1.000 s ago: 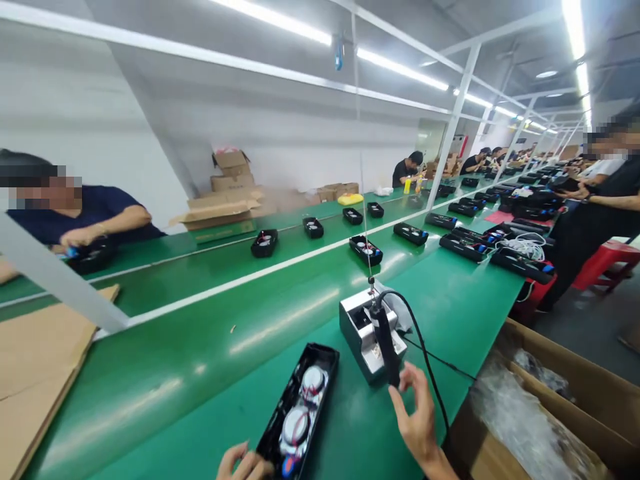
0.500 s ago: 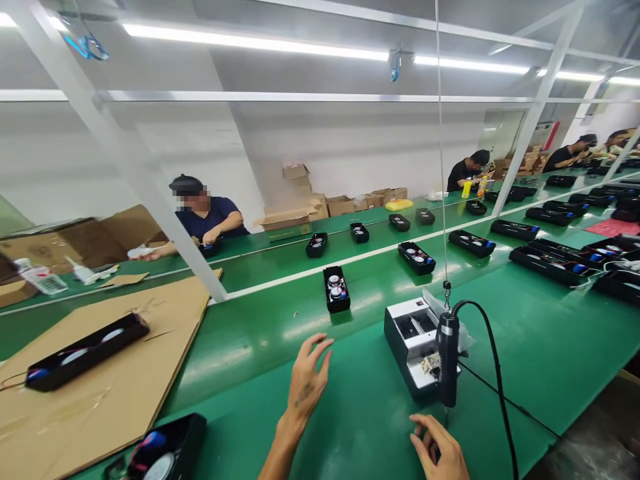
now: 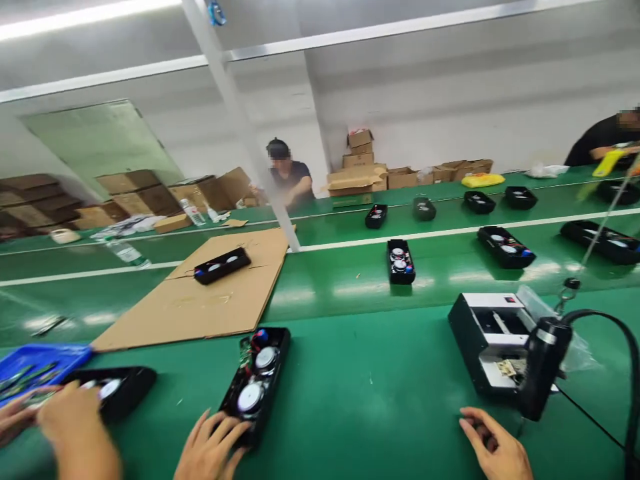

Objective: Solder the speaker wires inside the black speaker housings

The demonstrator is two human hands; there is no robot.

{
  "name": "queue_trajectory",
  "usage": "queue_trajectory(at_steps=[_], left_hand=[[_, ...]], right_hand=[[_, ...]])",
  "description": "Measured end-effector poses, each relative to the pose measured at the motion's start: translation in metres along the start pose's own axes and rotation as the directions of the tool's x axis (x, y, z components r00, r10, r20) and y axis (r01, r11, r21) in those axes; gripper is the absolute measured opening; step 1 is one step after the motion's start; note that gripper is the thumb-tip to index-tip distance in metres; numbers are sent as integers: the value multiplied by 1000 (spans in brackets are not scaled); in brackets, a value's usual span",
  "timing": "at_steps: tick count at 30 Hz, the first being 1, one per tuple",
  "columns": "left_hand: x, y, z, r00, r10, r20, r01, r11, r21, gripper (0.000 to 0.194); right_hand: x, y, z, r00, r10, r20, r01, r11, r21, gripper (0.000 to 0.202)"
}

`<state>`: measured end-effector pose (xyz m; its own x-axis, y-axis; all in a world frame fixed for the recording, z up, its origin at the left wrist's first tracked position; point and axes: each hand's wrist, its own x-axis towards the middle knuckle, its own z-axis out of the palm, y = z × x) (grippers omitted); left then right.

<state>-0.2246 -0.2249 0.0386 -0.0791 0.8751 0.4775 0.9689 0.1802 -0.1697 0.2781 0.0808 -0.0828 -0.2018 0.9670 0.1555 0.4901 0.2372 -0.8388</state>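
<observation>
My left hand (image 3: pixel 213 445) has its fingers over the near end of a black speaker housing (image 3: pixel 256 383), gripping it there. The housing lies open side up, with two round white-faced speakers, a small green circuit board and blue and red wiring inside. To the right, my right hand (image 3: pixel 496 445) is loosely curled with its fingertips apart, and I see nothing in it. It is just left of a hanging black electric screwdriver (image 3: pixel 545 367). Behind it stands a black and white screw feeder (image 3: pixel 493 343).
At left, a co-worker's hands (image 3: pixel 75 413) work over another housing (image 3: pixel 130 393) beside a blue tray (image 3: pixel 50 357) of circuit boards. A cardboard sheet (image 3: pixel 235 300) bears one more housing. Several housings sit along the green line beyond; a white post (image 3: pixel 250 133) rises there.
The view has swung left. My left hand has come from above the bare bench to the near end of the speaker housing. My right hand stays near the screwdriver.
</observation>
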Motion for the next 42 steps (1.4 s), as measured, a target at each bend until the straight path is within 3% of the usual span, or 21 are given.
queue_trajectory(at_steps=[2,4,6,8,10,12,14,16,19,24,27,30,32,34,38,40,42], left_hand=[[28,41,1,1000,7,-29,-8,1000,-16,9],[61,96,11,990,-106,-94,100,993,-60,12],[90,157,22,976,-176,-125,155,974,-162,9],[112,213,28,970,-221,-102,186,944,-271,9],[126,252,26,983,-175,-57,139,910,-391,9],[134,272,16,997,-61,-56,22,850,-526,9],[136,272,-1,992,20,-123,-95,764,-638,21],[136,258,-16,980,26,-198,-158,710,-686,28],[133,229,-25,968,30,-249,-195,714,-673,23],[123,202,-1,958,149,-247,-272,748,-605,12],[118,203,12,953,184,-242,-296,747,-596,17],[120,210,15,956,163,-243,-279,753,-596,25],[124,215,14,953,173,-250,-293,740,-605,25],[127,219,13,945,207,-254,-324,705,-631,21],[126,217,11,940,248,-233,-339,639,-690,24],[122,212,14,945,241,-223,-327,633,-702,24],[117,208,19,955,213,-208,-298,645,-703,21]], right_hand=[[-8,-15,10,995,-32,97,29,999,39,41],[-24,-40,29,973,-113,202,99,992,79,47],[-45,-66,54,928,-212,306,193,977,90,74],[-62,-86,81,892,-335,303,317,942,109,106],[-70,-94,98,864,-428,266,400,903,156,117],[-64,-93,97,850,-463,251,425,884,194,117],[-46,-85,78,830,-464,309,414,884,217,118],[-18,-77,46,778,-467,421,403,884,236,121],[27,-70,-10,701,-442,560,376,896,237,120],[68,-76,-84,666,-243,706,263,961,83,109],[65,-90,-103,724,-262,638,281,957,74,90],[46,-114,-91,788,-416,454,387,908,160,56],[27,-132,-67,768,-524,368,481,851,209,35],[5,-148,-35,726,-589,354,567,805,174,24],[-24,-163,15,664,-663,345,700,714,25,23],[-24,-162,20,639,-692,336,732,681,12,26],[-16,-160,10,635,-690,346,740,673,-16,26]])
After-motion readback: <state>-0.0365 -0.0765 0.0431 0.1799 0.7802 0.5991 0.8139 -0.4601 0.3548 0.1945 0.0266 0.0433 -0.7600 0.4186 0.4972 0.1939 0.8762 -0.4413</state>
